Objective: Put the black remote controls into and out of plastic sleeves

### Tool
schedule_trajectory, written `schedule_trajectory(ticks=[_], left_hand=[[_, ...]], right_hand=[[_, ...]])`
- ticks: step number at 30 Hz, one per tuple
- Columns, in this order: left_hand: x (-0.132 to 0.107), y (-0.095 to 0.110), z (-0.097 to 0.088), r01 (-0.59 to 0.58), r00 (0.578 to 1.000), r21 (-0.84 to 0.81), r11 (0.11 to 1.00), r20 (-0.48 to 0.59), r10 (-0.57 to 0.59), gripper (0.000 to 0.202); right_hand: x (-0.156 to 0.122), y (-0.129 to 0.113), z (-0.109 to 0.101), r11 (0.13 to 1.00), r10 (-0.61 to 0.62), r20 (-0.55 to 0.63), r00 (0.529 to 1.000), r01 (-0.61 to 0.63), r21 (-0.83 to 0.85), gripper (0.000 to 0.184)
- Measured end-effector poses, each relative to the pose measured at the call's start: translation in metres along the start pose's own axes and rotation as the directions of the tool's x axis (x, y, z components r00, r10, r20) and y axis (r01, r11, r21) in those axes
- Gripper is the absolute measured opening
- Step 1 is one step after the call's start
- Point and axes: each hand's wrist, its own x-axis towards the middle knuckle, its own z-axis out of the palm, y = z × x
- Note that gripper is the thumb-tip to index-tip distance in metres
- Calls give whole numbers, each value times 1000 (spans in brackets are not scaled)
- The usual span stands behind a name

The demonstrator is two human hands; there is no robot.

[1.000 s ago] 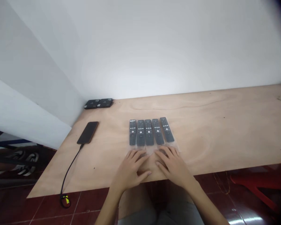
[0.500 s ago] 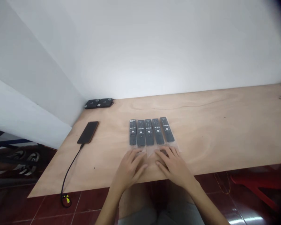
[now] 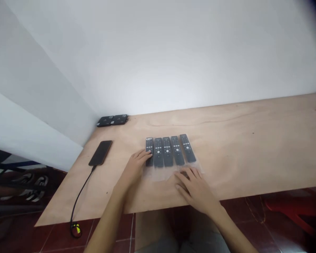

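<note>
Head view; clock centred on the row of remotes, 12 o'clock toward the wall (image 3: 173, 59).

Five dark grey remote controls (image 3: 167, 151) lie side by side on a plywood table (image 3: 255, 151), long axes pointing roughly to 12, the rightmost leaning slightly. They lie in a clear plastic film (image 3: 160, 175), whose margin extends past their lower ends toward 6.

Left hand (image 3: 133, 168) at 8 o'clock: fingers pressed together and extended, no pinch. Its fingertips (image 3: 147, 153) touch the lower half of the leftmost remote (image 3: 149, 144).

Right hand (image 3: 194, 186) at 5 o'clock: fingers slightly spread and gently curved, no pinch. Its fingertips (image 3: 183, 174) rest on the film just below the row, apart from the remotes. The two hands are well apart.

At 9 o'clock, a black smartphone (image 3: 100, 153) lies on the table, just beside nothing else, its black charging cable (image 3: 80, 198) running from the lower end over the table edge toward 7. A yellow-and-black tag (image 3: 77, 229) sits at the cable's low point, above a maroon tiled floor (image 3: 110, 228). At 10 o'clock, two flat black devices (image 3: 112, 120) touch each other in the table's far corner. A red plastic stool (image 3: 287, 207) stands on the floor at 4 o'clock, partly dim.
</note>
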Motion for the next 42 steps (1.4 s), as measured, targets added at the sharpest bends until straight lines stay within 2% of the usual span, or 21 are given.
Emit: schedule_trajectory(ticks=[2, 5, 9, 11, 13, 16, 19, 22, 25, 29, 32, 34, 37, 42], left_hand=[[-3, -4, -1, -42, 998, 26, 999, 51, 41, 65], [-21, 5, -9, -67, 997, 39, 997, 36, 66, 56], [-57, 35, -26, -58, 997, 41, 997, 47, 56, 48], [-76, 53, -30, -12, 998, 29, 1000, 63, 11, 45], [-93, 73, -25, 50, 997, 27, 998, 49, -51, 41], [-108, 102, -6, 117, 993, 35, 993, -17, -117, 42], [-105, 126, 15, 180, 978, 19, 984, -111, -177, 36], [-95, 140, 22, 183, 977, -18, 983, -105, -184, 32], [-88, 134, 7, 125, 992, -39, 991, 9, -125, 37], [-87, 102, -21, 34, 988, -8, 999, 150, -33, 49], [-86, 87, -28, -12, 978, -35, 999, 206, 19, 49], [-84, 85, -25, -16, 982, -57, 998, 190, 26, 45], [-83, 89, -13, -7, 992, -69, 998, 125, 16, 44], [-86, 98, 7, 10, 1000, -73, 997, -20, -11, 45]], right_hand=[[0, 0, 0, 1000, 2, -2, 1000, -2, 12, 38], [-1, 0, -2, 999, 6, -9, 1000, -5, 36, 37], [-1, -1, -3, 999, 6, -9, 1000, -6, 49, 36], [-2, 0, -2, 998, 6, -20, 1000, -5, 56, 35], [-3, 4, 0, 998, 14, -46, 999, -11, 70, 32], [-6, 12, 3, 993, 62, -125, 990, -48, 111, 28], [-11, 19, 4, 979, 132, -249, 959, -87, 184, 21], [-21, 16, 3, 961, 177, -300, 937, -99, 258, 19], [-34, 2, -1, 936, 232, -276, 933, -137, 324, 19], [-45, -24, -2, 904, 296, -168, 940, -219, 367, 11], [-46, -35, 6, 899, 296, -126, 947, -232, 373, 9], [-43, -37, 12, 898, 295, -146, 944, -221, 380, 6], [-38, -33, 17, 885, 303, -184, 935, -205, 417, 16], [-34, -23, 12, 865, 378, -228, 897, -254, 433, 5]])
